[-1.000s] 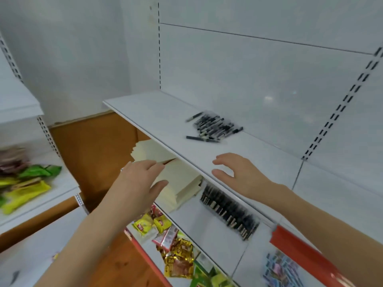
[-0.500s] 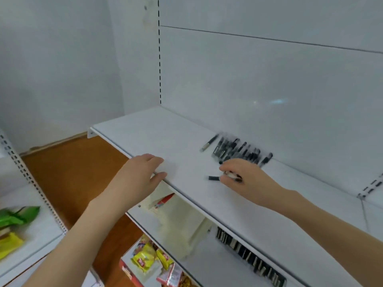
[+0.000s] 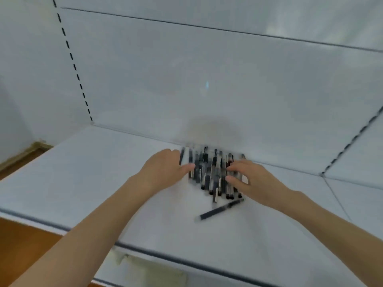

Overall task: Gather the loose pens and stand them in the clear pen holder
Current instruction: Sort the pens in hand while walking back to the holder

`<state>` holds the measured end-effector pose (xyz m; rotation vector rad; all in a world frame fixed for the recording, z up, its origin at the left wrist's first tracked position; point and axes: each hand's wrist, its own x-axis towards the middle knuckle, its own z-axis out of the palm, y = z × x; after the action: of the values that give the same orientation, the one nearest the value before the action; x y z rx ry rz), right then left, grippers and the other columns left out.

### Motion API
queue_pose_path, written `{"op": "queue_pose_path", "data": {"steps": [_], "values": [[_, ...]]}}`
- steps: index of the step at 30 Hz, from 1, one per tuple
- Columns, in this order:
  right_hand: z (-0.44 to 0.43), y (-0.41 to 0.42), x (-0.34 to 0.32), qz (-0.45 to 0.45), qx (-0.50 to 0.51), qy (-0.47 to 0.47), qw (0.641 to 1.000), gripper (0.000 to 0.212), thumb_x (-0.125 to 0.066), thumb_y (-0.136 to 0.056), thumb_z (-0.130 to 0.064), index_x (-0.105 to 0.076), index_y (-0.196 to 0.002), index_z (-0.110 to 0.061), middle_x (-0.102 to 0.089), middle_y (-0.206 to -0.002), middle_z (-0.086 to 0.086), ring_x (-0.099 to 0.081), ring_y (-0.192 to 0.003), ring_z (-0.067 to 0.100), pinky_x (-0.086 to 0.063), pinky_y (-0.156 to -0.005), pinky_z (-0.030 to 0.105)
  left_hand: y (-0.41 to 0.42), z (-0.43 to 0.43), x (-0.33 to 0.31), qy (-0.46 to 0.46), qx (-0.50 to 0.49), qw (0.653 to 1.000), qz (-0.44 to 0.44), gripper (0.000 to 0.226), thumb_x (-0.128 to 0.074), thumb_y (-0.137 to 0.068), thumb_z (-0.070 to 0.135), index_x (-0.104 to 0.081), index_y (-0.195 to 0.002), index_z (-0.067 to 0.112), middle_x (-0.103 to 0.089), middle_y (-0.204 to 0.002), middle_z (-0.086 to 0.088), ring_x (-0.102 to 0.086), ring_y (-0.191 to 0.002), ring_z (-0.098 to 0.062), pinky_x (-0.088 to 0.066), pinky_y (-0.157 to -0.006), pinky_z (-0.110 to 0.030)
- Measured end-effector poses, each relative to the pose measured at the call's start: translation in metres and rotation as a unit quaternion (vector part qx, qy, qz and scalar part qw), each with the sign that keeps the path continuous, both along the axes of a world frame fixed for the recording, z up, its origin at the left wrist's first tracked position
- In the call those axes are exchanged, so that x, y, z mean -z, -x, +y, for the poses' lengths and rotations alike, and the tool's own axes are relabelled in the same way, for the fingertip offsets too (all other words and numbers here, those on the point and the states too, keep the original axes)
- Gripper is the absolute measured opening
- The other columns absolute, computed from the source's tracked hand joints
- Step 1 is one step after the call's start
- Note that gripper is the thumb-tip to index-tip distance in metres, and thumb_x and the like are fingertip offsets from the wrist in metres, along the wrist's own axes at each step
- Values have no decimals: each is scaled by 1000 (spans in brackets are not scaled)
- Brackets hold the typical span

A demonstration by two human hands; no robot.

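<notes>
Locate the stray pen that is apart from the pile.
Head view: the stray pen lies slantwise on the shelf, just in front of the pile, on the side of the right hand.

Shelf [image 3: 93,183]: white, flat and level, with a dark strip along its front edge. Its rear edge meets a white back panel [image 3: 207,79]. A seam crosses the surface at the right side.

Items lying directly on the shelf:

1. A pile of pens [image 3: 209,172], dark with clear barrels, lying flat and roughly parallel, ends pointing front to back. The pile sits at the rear of the shelf, close to the back panel. Blur prevents a count.
2. A single pen [image 3: 219,211], dark, lying slanted just in front of the pile and apart from it.

The left hand [image 3: 163,170] touches the pile's left side and the right hand [image 3: 250,181] its right.
</notes>
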<state>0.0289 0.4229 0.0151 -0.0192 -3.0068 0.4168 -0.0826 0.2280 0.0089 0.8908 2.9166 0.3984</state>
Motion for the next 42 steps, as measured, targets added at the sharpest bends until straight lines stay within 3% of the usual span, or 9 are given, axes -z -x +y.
{"op": "queue_pose_path", "data": {"steps": [4,8,11,19,26,31,35,39,42], "values": [[-10,-15,7,16,116,15,993,38,-45,-93,-39,-56,-121,-15,-58,-121,2,-53,-111,17,-41,-94,26,11,25,5,6,54,998,22,59,-39,-85,64,-51,-92,6,-50,-87,-8,-53,-92,-25,-39,-73,-30],[-34,-28,9,3,235,-13,972,43,-40,-92,-49,-55,-118,-18,-59,-111,2,-56,-101,18,-45,-82,30,16,32,12,-23,80,996,33,65,-43,-84,62,-51,-111,3,-54,-111,-16,-47,-107,-30,-39,-88,-33],[-56,-29,10,-26,295,-47,954,50,-39,-88,-58,-54,-111,-16,-54,-101,1,-55,-88,21,-42,-72,31,17,34,14,-49,108,993,23,57,-49,-86,54,-51,-111,2,-52,-114,-17,-46,-108,-30,-36,-91,-32],[-66,-25,6,-71,286,26,955,43,-52,-86,-46,-51,-113,-12,-46,-102,3,-53,-85,23,-41,-73,29,24,42,12,-97,87,988,-80,42,-64,-73,34,-49,-98,4,-45,-101,-13,-46,-105,-32,-36,-75,-31],[-44,-37,1,-84,313,45,945,44,-58,-86,-29,-45,-123,-11,-45,-119,9,-54,-100,26,-42,-84,28,28,44,15,-48,106,993,-37,48,-63,-77,32,-46,-108,1,-49,-113,-18,-46,-106,-33,-33,-76,-29],[-29,-43,-3,-97,368,31,924,43,-62,-83,-24,-48,-116,-2,-58,-111,14,-55,-101,31,-45,-85,37,31,37,12,-3,98,995,-21,39,-61,-78,28,-44,-103,3,-48,-113,-18,-46,-106,-33,-33,-74,-29],[-24,-42,0,-92,384,42,918,37,-57,-82,-13,-48,-116,-1,-61,-110,15,-57,-99,31,-48,-87,39,30,27,12,25,83,996,26,40,-53,-83,15,-43,-118,-1,-48,-120,-19,-47,-110,-34,-37,-81,-31],[-23,-38,7,-46,398,74,913,38,-56,-82,-14,-50,-118,-3,-62,-107,11,-57,-98,28,-47,-85,34,32,15,10,52,100,992,51,25,-42,-89,5,-46,-113,-2,-53,-117,-19,-52,-107,-34,-38,-78,-31],[-31,-35,5,84,392,196,895,33,-56,-82,-12,-56,-114,-5,-62,-89,5,-59,-83,23,-52,-80,37,35,0,3,-9,105,994,-25,7,-48,-88,11,-45,-83,7,-53,-85,-8,-51,-81,-28,-34,-60,-26]]}}
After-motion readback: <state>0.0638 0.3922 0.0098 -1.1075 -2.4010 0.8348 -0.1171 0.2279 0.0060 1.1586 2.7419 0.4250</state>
